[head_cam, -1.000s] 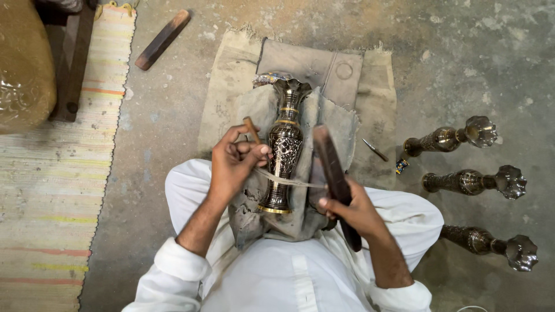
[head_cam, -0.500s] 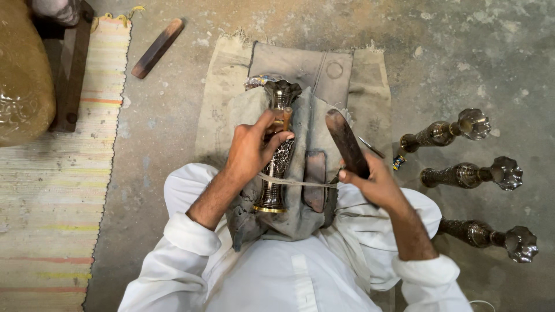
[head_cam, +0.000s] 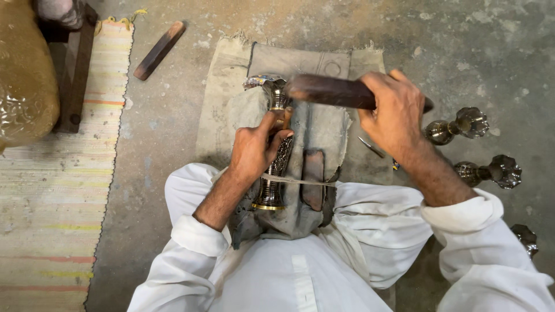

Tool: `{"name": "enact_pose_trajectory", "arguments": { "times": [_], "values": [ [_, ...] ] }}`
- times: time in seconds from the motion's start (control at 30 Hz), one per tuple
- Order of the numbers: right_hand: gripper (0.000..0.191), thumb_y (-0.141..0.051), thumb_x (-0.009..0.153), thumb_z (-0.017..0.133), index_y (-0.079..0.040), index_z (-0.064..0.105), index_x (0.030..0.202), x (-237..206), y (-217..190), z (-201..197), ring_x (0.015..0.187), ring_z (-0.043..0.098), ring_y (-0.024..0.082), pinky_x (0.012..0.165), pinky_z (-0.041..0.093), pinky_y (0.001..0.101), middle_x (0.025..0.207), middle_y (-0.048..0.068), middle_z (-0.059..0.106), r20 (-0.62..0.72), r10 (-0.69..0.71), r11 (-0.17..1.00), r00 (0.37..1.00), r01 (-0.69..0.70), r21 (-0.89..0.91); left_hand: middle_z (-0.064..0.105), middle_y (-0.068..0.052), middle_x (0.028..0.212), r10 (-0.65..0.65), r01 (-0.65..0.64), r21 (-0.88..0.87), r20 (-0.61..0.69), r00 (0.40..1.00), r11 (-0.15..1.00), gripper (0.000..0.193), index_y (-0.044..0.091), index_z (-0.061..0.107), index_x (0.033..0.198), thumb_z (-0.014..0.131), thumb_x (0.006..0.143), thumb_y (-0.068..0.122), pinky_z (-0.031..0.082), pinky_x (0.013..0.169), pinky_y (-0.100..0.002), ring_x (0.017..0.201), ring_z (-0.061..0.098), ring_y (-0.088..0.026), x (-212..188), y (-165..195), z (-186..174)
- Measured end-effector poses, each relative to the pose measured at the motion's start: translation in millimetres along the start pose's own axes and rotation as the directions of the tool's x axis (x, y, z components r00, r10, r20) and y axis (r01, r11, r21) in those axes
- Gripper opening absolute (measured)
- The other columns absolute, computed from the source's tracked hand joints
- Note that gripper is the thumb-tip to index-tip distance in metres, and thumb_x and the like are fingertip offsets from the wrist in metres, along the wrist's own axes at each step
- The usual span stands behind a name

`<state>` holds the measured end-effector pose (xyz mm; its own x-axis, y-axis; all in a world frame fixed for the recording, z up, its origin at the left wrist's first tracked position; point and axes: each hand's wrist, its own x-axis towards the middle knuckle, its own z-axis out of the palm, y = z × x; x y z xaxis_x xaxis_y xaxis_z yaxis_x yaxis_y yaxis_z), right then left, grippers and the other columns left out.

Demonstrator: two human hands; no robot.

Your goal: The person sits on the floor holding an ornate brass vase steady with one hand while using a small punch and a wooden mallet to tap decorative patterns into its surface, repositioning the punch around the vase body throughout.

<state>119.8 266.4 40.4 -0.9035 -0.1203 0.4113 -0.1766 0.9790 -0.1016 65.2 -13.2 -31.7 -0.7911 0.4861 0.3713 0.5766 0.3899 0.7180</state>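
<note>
Concrete floor [head_cam: 173,133], grey cloth [head_cam: 324,133] spread over lap; metal vase [head_cam: 276,156] lies on it, long axis running away from the person, mouth far, base near; left hand [head_cam: 254,153] fingers pinched around its neck; right hand [head_cam: 396,112] fingers wrapped tight on dark wooden stick [head_cam: 329,91], lying crosswise above the mouth.

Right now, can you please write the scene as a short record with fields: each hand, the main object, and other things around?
left hand: grips a small tool against the vase neck
right hand: holds a dark wooden bar across the vase top
vase: engraved metal, lying on a grey cloth pad on the lap
nearby right: metal vases lying on the concrete floor
nearby left: striped mat, wooden stick
</note>
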Motion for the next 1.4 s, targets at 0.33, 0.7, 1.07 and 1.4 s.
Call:
{"name": "enact_pose_trajectory", "arguments": {
  "times": [0.33,0.7,1.07,1.4],
  "values": [
    [0.029,-0.004,0.079,0.079,-0.006,0.068,0.106,13,-1,-8,0.087,0.063,0.029,0.073,0.049,0.0449,0.088,0.011,0.066,0.055,0.016,0.995,0.998,-0.021,0.094,0.078,-0.015,0.093,0.019,-0.019,0.002,-0.014,1.000,1.000,0.040,0.007,0.057,0.129,0.076,0.097,0.024,0.058,0.060,-0.043,0.070,0.074,-0.036,2,1,0],
    [0.023,-0.011,0.090,0.080,-0.009,0.064,0.107,16,6,-1,0.083,0.066,0.025,0.077,0.053,0.0416,0.093,0.008,0.069,0.051,0.222,0.875,0.974,-0.222,0.430,0.078,-0.016,0.091,-0.007,0.006,-0.052,-0.014,1.000,0.999,0.041,0.009,0.056,0.131,0.075,0.097,0.022,0.059,0.061,-0.043,0.074,0.076,-0.036,2,3,0],
    [0.023,-0.005,0.083,0.080,-0.007,0.066,0.101,16,8,-5,0.083,0.062,0.029,0.076,0.047,0.0444,0.085,0.010,0.068,0.117,0.013,0.991,0.993,-0.029,0.132,0.078,-0.017,0.096,0.047,-0.048,-0.027,-0.011,0.999,0.999,0.041,0.006,0.057,0.129,0.075,0.097,0.023,0.059,0.060,-0.042,0.074,0.076,-0.036,3,1,-1],
    [0.026,-0.011,0.088,0.083,-0.006,0.064,0.106,12,8,-2,0.079,0.064,0.027,0.077,0.048,0.0407,0.089,0.010,0.068,0.101,0.086,0.978,0.991,-0.104,0.184,0.076,-0.017,0.086,0.002,-0.002,-0.016,0.042,0.999,1.000,0.037,0.006,0.060,0.125,0.077,0.097,0.024,0.057,0.060,-0.043,0.070,0.074,-0.035,6,0,-3]
  ]
}}
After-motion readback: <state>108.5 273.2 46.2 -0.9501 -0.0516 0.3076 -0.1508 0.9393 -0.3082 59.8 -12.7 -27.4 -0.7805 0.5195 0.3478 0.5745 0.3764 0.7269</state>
